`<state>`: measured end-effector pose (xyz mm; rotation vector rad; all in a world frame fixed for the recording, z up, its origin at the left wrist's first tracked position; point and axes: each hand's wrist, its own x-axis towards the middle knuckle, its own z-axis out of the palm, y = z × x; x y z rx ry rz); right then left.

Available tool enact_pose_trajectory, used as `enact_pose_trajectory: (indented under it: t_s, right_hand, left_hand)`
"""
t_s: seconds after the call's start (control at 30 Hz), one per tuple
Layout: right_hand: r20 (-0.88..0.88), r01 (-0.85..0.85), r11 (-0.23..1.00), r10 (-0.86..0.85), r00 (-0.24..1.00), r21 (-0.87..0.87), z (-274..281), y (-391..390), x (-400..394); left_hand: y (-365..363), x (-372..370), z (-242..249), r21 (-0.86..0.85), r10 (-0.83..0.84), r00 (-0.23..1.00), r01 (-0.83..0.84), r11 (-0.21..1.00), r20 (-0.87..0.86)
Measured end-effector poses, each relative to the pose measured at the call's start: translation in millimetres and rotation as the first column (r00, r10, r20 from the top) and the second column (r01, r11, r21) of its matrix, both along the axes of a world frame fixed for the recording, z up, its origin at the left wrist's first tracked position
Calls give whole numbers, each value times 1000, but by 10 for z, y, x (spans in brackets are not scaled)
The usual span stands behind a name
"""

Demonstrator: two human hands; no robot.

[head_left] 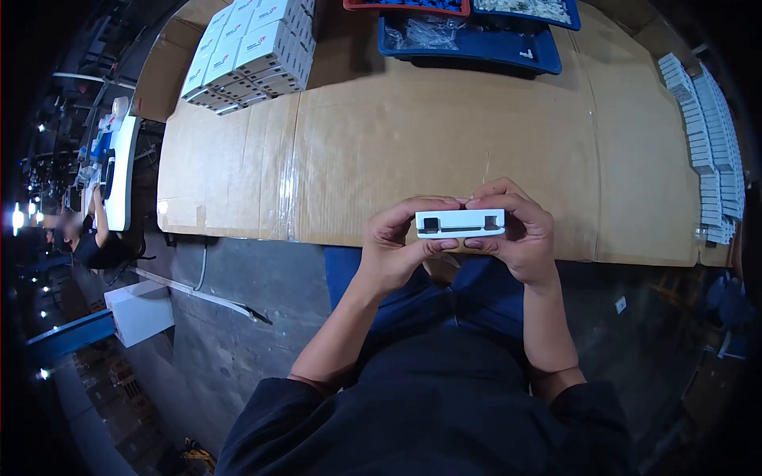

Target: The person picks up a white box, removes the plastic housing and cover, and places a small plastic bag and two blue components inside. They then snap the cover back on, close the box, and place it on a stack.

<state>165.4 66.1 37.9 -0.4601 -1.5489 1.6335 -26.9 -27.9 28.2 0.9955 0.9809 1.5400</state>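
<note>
Between my two hands, near the table's front edge, is a small white box-shaped housing (460,224). A dark square opening shows at its left end, a long slot runs along the middle, and another opening sits at its right end. My left hand (401,238) pinches the left side, fingers on top and thumb below. On the right side my right hand (520,234) grips it the same way. The fingertips of both hands nearly meet at the middle of its top edge. What is inside the housing I cannot make out.
Stacked white boxes (254,47) stand at the back left of the cardboard-covered table (444,127). Blue trays (476,59) and a red tray (409,8) with small parts are at the back. Rows of white pieces (702,143) line the right edge. Another person (99,246) sits far left.
</note>
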Motion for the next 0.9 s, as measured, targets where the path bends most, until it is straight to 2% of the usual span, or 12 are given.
enact_pose_trajectory:
  t_s: [0.1, 0.27, 0.47, 0.67, 0.9]
  right_hand:
    - [16, 2, 1000, -3, 1000, 20, -6, 0, 2]
    - [39, 2, 999, -4, 999, 54, -3, 11, 8]
    - [-13, 45, 998, -44, 999, 41, -48, -5, -23]
    - [36, 75, 989, -80, 996, 124, -129, 8, 7]
    - [38, 45, 998, -46, 998, 43, -112, 25, -5]
  left_hand:
    - [-5, -20, -42, 29, -10, 999, 11, 1000, -45]
    - [-4, -12, -33, -12, -12, 1000, 12, 1000, -1]
    - [21, 10, 1, -33, -13, 1000, 14, 999, 28]
    - [37, 3, 14, -49, -28, 1000, 29, 998, 6]
    - [35, -15, -2, -88, -37, 999, 37, 995, -1]
